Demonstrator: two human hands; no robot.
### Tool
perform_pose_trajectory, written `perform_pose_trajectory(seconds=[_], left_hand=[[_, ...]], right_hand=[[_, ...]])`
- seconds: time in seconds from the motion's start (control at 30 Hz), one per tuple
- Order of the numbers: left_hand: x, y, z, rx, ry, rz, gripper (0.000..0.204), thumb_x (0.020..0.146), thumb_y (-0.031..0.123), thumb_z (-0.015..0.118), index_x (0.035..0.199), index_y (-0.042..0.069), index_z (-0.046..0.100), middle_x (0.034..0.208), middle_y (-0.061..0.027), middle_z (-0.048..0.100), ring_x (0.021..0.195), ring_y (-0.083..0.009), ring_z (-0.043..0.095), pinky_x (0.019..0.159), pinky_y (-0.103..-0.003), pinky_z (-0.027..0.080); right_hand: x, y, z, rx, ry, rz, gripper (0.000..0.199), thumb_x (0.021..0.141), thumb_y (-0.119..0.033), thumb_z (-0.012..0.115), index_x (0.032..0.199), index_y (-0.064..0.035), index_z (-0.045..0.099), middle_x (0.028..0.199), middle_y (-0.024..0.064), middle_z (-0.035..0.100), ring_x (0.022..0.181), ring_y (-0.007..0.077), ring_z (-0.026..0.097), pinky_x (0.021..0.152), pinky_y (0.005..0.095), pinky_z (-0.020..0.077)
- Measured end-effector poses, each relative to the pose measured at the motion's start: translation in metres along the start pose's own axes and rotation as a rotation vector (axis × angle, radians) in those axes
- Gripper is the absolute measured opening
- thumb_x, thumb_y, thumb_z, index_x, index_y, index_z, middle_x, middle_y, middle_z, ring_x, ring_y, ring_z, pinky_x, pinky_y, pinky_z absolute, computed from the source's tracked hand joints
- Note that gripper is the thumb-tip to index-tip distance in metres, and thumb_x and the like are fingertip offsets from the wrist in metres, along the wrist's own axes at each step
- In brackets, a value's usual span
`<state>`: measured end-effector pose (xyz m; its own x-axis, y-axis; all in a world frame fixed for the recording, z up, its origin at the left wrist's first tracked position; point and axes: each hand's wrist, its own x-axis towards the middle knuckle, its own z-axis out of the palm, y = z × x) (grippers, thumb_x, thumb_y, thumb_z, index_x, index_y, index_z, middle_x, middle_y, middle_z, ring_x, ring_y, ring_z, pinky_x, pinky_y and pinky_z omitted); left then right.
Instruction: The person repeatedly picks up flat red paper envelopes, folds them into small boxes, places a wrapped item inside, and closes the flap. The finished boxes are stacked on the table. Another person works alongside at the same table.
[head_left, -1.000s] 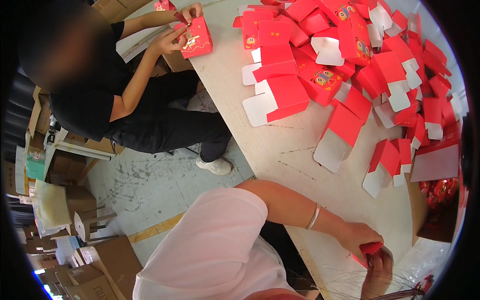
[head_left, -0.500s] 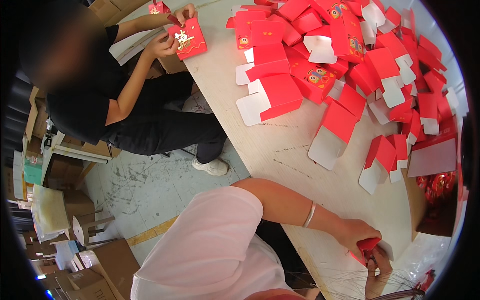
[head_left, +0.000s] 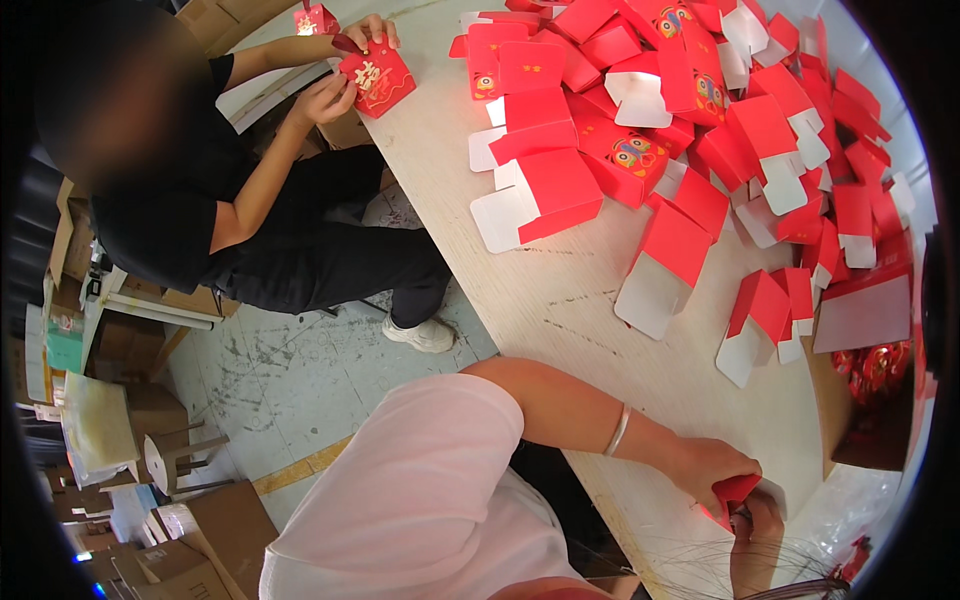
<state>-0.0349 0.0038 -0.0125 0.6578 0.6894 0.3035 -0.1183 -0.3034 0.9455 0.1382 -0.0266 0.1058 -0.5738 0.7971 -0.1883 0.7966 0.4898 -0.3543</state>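
Red box partly hidden by left hand, right hand; co-worker's head blurred.

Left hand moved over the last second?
No. Against the table, the left hand shows no clear shift either way; the whole view has drifted slightly.

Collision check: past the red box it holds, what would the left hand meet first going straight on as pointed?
Probably the right hand, at the same red box; depth is unclear.
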Motion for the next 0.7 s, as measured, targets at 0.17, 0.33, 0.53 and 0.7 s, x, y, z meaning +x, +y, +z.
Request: perform_pose_trajectory(seconds=[0.17,0.33,0.53,0.7], left_hand=[[-0.001,0.0,-0.003,0.024,0.035,0.061,0.063,0.064,0.02,0.076,0.115,0.0,0.044,0.105,-0.0156,0.056,0.096,-0.0316,0.056,0.078,-0.038,0.045],[0.0,-0.002,-0.001,-0.008,0.071,0.032,0.064,0.062,0.018,0.077,0.113,0.0,0.044,0.105,-0.0158,0.056,0.096,-0.0326,0.055,0.078,-0.039,0.045],[-0.003,-0.001,-0.004,0.015,0.095,0.061,0.062,0.059,0.018,0.079,0.108,0.001,0.045,0.1,-0.0169,0.057,0.095,-0.0337,0.055,0.077,-0.04,0.045],[0.001,-0.007,0.003,0.079,0.173,0.15,0.063,0.058,0.018,0.079,0.108,0.001,0.045,0.097,-0.0174,0.057,0.094,-0.0349,0.055,0.077,-0.041,0.045]], right_hand=[[-0.023,0.018,-0.003,0.103,0.177,0.083,0.025,0.085,-0.006,0.059,0.108,0.002,0.06,0.105,0.0174,0.062,0.095,0.024,0.06,0.081,0.0331,0.0492],[-0.025,0.019,0.012,0.164,0.253,0.116,0.024,0.083,-0.002,0.061,0.106,0.0016,0.059,0.102,0.0149,0.061,0.09,0.0214,0.059,0.08,0.0305,0.0492],[-0.009,0.017,0.005,0.109,0.1,0.066,0.025,0.079,0.004,0.061,0.103,-0.0025,0.056,0.105,0.0141,0.06,0.089,0.0211,0.058,0.078,0.0294,0.0491],[-0.003,0.073,0.007,-0.026,-0.055,0.064,0.035,0.079,0.001,0.061,0.113,-0.0046,0.054,0.111,0.0147,0.057,0.096,0.0253,0.056,0.082,0.0344,0.0476]])
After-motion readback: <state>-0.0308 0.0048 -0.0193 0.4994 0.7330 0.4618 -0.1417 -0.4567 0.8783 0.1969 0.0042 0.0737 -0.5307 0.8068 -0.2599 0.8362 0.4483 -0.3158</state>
